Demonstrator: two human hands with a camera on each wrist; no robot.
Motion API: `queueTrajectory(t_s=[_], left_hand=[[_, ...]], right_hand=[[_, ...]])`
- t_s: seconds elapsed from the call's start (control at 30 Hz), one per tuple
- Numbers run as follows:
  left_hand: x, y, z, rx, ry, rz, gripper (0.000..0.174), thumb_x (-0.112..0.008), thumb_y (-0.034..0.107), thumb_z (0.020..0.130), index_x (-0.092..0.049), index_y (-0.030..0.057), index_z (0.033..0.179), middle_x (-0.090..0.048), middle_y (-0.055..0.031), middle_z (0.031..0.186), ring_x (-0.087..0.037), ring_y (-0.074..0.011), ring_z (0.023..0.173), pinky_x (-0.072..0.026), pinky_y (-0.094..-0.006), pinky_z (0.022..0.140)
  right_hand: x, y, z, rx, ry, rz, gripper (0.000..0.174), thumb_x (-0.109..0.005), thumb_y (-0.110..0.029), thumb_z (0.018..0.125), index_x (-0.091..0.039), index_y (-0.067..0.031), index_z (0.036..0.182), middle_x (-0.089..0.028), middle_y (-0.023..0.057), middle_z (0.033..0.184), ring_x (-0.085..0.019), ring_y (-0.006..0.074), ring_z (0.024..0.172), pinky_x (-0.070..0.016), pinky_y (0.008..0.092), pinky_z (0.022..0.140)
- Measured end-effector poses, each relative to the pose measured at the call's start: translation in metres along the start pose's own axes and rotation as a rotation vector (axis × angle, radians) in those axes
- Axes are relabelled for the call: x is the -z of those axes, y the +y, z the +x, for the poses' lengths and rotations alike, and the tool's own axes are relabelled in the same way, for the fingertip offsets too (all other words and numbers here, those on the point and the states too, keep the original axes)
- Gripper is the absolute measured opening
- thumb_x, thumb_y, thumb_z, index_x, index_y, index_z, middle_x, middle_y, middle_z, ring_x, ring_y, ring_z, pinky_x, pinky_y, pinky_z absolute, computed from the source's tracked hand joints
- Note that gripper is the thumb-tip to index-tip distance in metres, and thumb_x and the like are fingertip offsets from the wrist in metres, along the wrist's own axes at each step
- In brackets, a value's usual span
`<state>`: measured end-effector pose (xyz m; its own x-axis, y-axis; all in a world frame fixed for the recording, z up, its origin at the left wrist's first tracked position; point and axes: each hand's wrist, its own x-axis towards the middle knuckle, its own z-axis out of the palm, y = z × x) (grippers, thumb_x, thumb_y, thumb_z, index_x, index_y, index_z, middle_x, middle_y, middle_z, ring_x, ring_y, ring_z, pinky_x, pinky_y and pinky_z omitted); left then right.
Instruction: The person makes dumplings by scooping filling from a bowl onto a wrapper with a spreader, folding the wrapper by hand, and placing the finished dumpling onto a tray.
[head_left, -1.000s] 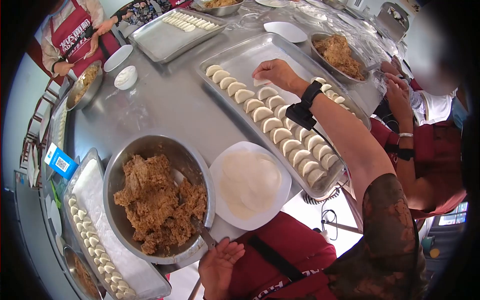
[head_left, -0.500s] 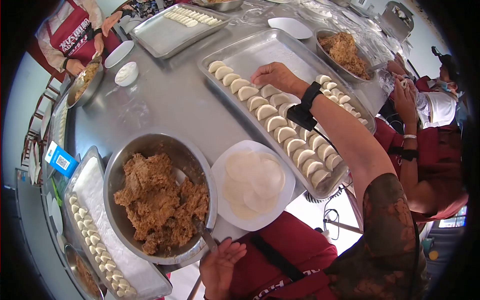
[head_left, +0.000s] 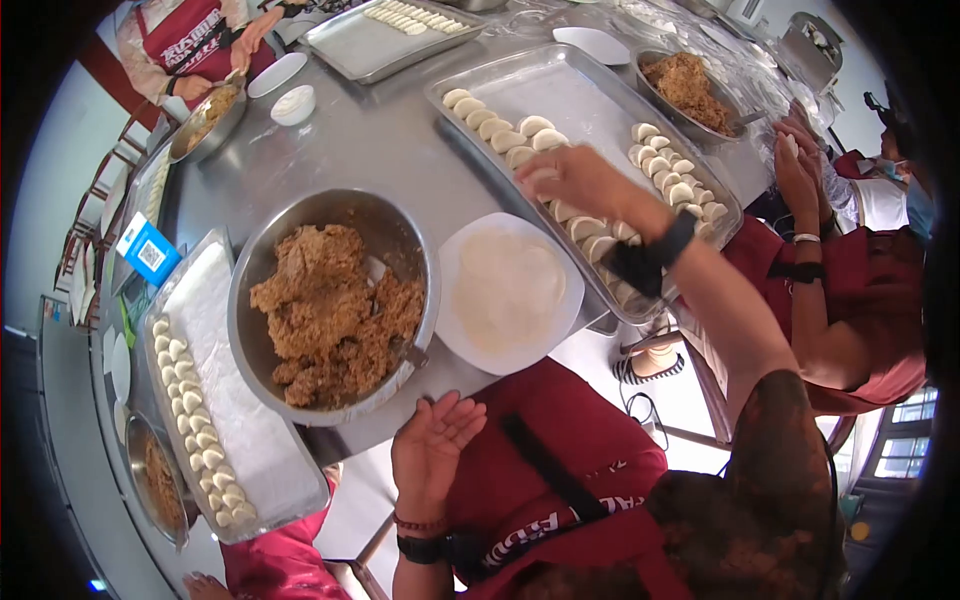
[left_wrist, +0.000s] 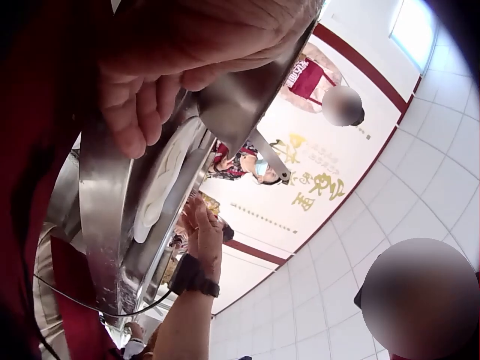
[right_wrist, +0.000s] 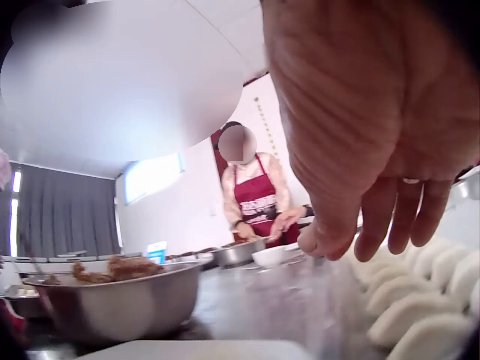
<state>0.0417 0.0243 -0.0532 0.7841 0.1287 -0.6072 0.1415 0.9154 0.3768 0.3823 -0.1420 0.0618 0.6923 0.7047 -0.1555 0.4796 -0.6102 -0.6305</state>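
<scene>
The right hand (head_left: 590,185) is over the edge of the large metal tray (head_left: 570,90), near the rows of pale dumplings (head_left: 536,126) lying in it; its grip is unclenched, fingers extended downward, nothing seen in it. The left hand (head_left: 440,440) is just beside the bench (head_left: 330,160), palm showing, its grip relaxed and empty. Near it are a steel bowl (head_left: 238,300) of brown filling (head_left: 320,300) and a white plate (head_left: 480,362) of round wrappers (head_left: 510,285). Left of the bowl, a smaller tray (head_left: 270,470) holds more dumplings
</scene>
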Motion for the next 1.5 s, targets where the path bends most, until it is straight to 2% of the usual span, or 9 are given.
queueTrajectory(t_s=[0.07,0.27,0.5,0.8,0.9,1.0,1.23,1.33,1.5], left_hand=[[-0.005,-0.001,-0.002,-0.008,0.001,-0.02,0.043,-0.049,0.032,0.103,-0.06,-0.0069,0.118,-0.066,-0.0248,0.113,-0.062,-0.04,0.112,-0.0481,-0.0498,0.102],[-0.007,-0.009,-0.011,-0.034,-0.032,-0.025,0.04,-0.049,0.03,0.103,-0.057,-0.0061,0.12,-0.064,-0.0226,0.116,-0.062,-0.0369,0.112,-0.0486,-0.0488,0.102],[-0.015,-0.015,-0.022,-0.035,-0.053,-0.008,0.039,-0.049,0.028,0.103,-0.057,-0.0055,0.121,-0.064,-0.0222,0.116,-0.062,-0.0358,0.112,-0.0494,-0.0481,0.101],[-0.037,-0.018,-0.024,-0.007,-0.086,0.066,0.038,-0.049,0.027,0.103,-0.057,-0.0055,0.121,-0.062,-0.0234,0.12,-0.059,-0.0366,0.117,-0.0458,-0.049,0.106],[-0.04,-0.015,-0.024,-0.026,-0.116,0.071,0.04,-0.048,0.027,0.104,-0.055,-0.0071,0.122,-0.061,-0.025,0.122,-0.057,-0.0376,0.119,-0.0444,-0.0496,0.108],[-0.046,-0.014,-0.02,-0.019,-0.183,0.042,0.045,-0.045,0.03,0.104,-0.05,-0.0082,0.128,-0.056,-0.0269,0.129,-0.052,-0.0387,0.126,-0.0407,-0.0508,0.111],[-0.062,-0.018,-0.017,-0.034,-0.264,-0.123,0.052,-0.043,0.035,0.105,-0.041,-0.0058,0.138,-0.049,-0.0209,0.139,-0.048,-0.0332,0.131,-0.037,-0.0503,0.113],[-0.057,-0.019,-0.025,-0.128,-0.274,-0.096,0.046,-0.05,0.027,0.103,-0.045,-0.0038,0.137,-0.055,-0.0162,0.135,-0.054,-0.0293,0.125,-0.043,-0.0465,0.109],[-0.049,-0.02,-0.038,-0.271,-0.157,0.051,0.036,-0.06,0.011,0.097,-0.053,-0.003,0.13,-0.061,-0.0144,0.126,-0.06,-0.0263,0.117,-0.0472,-0.0422,0.106]], right_hand=[[-0.041,0.012,-0.02,0.288,0.07,-0.143,0.034,-0.074,-0.025,0.082,-0.069,-0.0041,0.108,-0.068,0.0134,0.112,-0.06,0.0271,0.118,-0.0474,0.0373,0.093],[-0.103,-0.001,-0.083,0.369,0.29,-0.375,0.044,-0.078,-0.028,0.076,-0.066,-0.0077,0.113,-0.063,0.0098,0.124,-0.038,0.0349,0.14,-0.0303,0.0479,0.111],[-0.116,0.012,-0.096,0.423,0.416,-0.49,0.024,-0.073,-0.016,0.081,-0.065,-0.0071,0.101,-0.067,0.007,0.116,-0.057,0.0285,0.124,-0.0332,0.0453,0.112],[-0.129,0.007,-0.09,0.39,0.564,-0.441,0.01,-0.068,-0.012,0.084,-0.065,-0.0066,0.092,-0.07,0.0079,0.107,-0.06,0.0289,0.118,-0.0384,0.0432,0.107],[-0.12,0.0,-0.093,0.331,0.525,-0.266,0.011,-0.068,-0.013,0.085,-0.066,-0.0039,0.091,-0.07,0.0095,0.11,-0.063,0.0286,0.113,-0.0424,0.0408,0.103],[-0.112,-0.02,-0.102,0.072,0.317,0.453,0.012,-0.067,-0.013,0.087,-0.067,-0.0019,0.092,-0.07,0.0116,0.115,-0.065,0.0274,0.108,-0.0469,0.0367,0.096],[-0.142,-0.06,-0.145,0.417,0.136,0.243,0.013,-0.067,-0.014,0.088,-0.068,-0.0025,0.094,-0.071,0.0124,0.111,-0.068,0.0277,0.099,-0.0513,0.0322,0.086],[-0.15,-0.064,-0.149,0.302,0.236,0.451,0.013,-0.068,-0.01,0.088,-0.07,-0.0049,0.1,-0.07,0.0116,0.113,-0.067,0.0282,0.102,-0.0516,0.0332,0.088],[-0.153,-0.073,-0.154,0.032,0.107,0.715,0.018,-0.069,-0.012,0.091,-0.069,-0.0005,0.105,-0.073,0.0088,0.095,-0.066,0.0111,0.084,-0.0535,0.0259,0.075]])
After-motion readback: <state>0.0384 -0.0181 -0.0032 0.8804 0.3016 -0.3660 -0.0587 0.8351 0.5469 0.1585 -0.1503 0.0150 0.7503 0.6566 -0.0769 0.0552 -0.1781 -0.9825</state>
